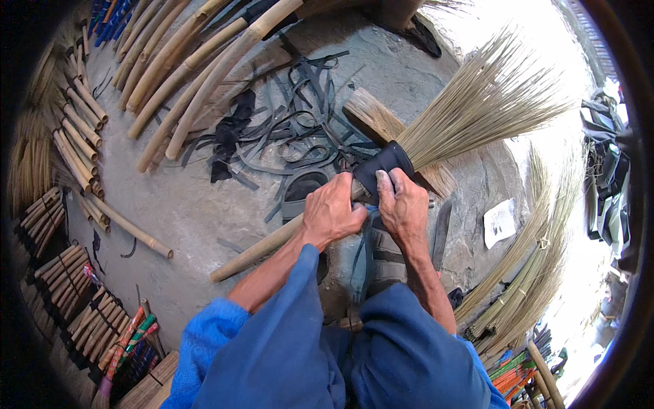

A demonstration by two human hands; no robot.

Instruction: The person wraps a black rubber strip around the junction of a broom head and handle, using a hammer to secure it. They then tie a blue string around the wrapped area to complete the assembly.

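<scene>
Broom lies slantwise, bristles upper right, left hand gripping its bamboo handle, right hand clamped on the black binding.

Head cam, fisheye, looks steeply down, close on lap w/ broom & concrete floor.

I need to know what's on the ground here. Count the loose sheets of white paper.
1. The white paper sheet lies on the concrete floor, right of the right hand and below the broom head. Others may be hidden under the bundles.
</scene>
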